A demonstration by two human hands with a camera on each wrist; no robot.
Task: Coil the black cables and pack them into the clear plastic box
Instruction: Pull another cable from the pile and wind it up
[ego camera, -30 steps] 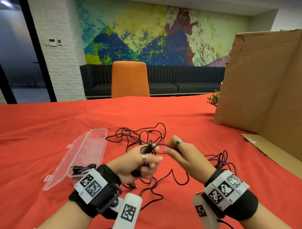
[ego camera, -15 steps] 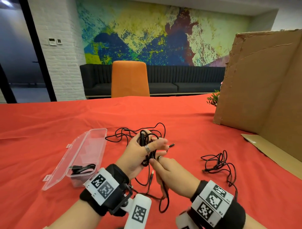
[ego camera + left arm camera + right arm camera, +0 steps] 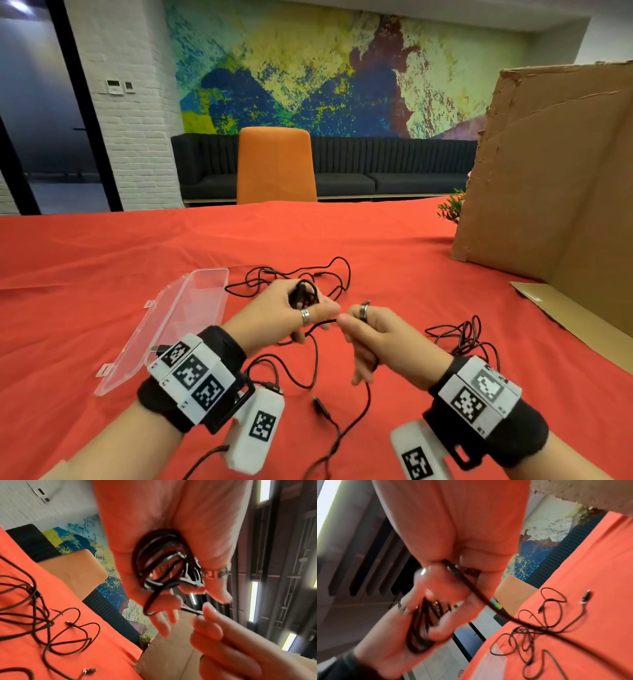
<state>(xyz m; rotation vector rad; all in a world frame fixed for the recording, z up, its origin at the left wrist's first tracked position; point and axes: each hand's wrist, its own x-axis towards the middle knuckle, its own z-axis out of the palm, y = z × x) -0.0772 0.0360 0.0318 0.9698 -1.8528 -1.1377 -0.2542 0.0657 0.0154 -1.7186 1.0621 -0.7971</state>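
Observation:
My left hand (image 3: pixel 287 317) grips a small coil of black cable (image 3: pixel 303 295) above the red table; in the left wrist view the coil's loops (image 3: pixel 164 563) lie in the palm under the thumb. Just right of it, my right hand (image 3: pixel 366 330) pinches the same cable's free run (image 3: pixel 467 584), whose tail (image 3: pixel 364 407) hangs down to the cloth. The clear plastic box (image 3: pixel 191 308) lies open at the left, its near end hidden behind my left wrist. Loose black cables (image 3: pixel 337 274) lie behind the hands, and another tangle (image 3: pixel 467 337) lies at the right.
A large cardboard sheet (image 3: pixel 548 171) stands along the table's right side, with a flat piece (image 3: pixel 575 311) on the cloth before it. An orange chair (image 3: pixel 275 164) is at the far edge. A small green plant (image 3: pixel 450 207) peeks out beside the cardboard.
My right hand has come up from below the left hand to its right side, drawing the cable with it. The left hand keeps the coil and has turned slightly.

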